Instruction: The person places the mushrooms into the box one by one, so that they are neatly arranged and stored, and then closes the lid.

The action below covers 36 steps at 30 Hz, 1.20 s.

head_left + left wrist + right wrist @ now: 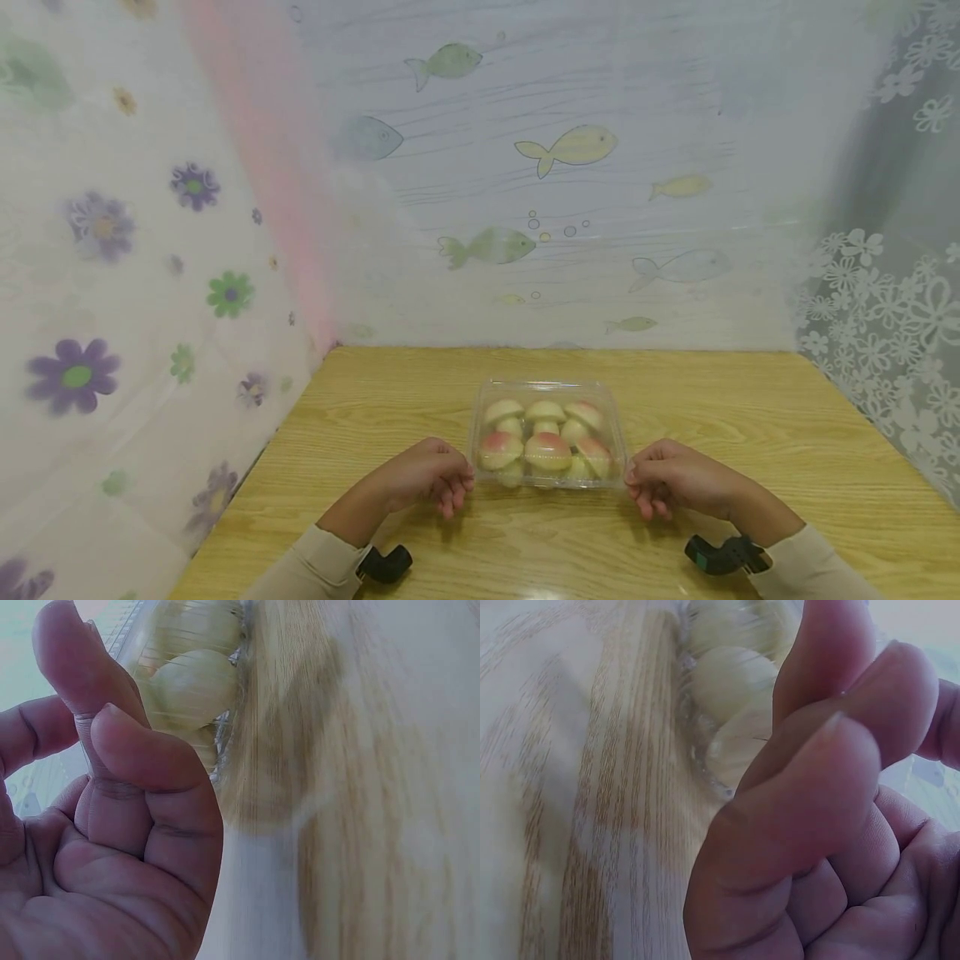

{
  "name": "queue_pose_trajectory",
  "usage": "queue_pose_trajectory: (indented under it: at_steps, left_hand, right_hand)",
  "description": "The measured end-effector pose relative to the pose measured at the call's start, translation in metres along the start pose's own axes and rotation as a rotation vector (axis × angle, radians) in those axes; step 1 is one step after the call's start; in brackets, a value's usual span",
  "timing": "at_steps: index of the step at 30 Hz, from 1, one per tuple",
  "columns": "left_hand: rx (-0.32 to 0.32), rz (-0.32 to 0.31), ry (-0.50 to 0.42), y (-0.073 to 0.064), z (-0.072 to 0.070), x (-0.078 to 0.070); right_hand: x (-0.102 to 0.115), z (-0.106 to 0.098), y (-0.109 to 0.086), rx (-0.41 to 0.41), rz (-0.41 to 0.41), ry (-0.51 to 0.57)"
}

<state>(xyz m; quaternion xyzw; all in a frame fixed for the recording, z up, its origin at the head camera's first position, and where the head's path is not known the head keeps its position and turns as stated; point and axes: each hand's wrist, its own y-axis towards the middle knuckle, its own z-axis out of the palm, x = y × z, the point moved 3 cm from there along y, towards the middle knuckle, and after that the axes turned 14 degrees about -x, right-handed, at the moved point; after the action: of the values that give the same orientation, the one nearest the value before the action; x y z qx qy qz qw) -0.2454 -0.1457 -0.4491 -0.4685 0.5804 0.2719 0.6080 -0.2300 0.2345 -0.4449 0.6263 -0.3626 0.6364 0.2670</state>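
A clear plastic box (550,481) stands on the wooden table, holding several mushroom-shaped pieces (548,451), pale yellow with pink-tinged caps. At its near left corner my left hand (427,477) pinches the edge between thumb and forefinger, the other fingers loosely bent. My right hand (675,477) mirrors this at the near right corner. In the left wrist view, the left hand (127,825) has its palm in sight, with pale rounded pieces (193,688) behind the fingers. In the right wrist view, the right hand's fingers (817,802) partly cover the box. The exact pinch points are hidden there.
The wood-grain table (375,400) reaches back to a hanging sheet (570,292) printed with fish. A flowered sheet (150,317) hangs along the left side, and a white flower-patterned curtain (885,308) on the right. Black wrist devices (386,565) sit at both sleeve cuffs.
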Motion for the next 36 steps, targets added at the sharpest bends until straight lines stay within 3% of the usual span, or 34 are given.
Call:
queue_pose_trajectory:
  at_steps: [36]
  left_hand:
    - [0.016,0.012,0.009,0.0021,-0.0011,0.0008]
  right_hand:
    - [0.0009,0.0003,-0.0007,0.015,-0.008,-0.005]
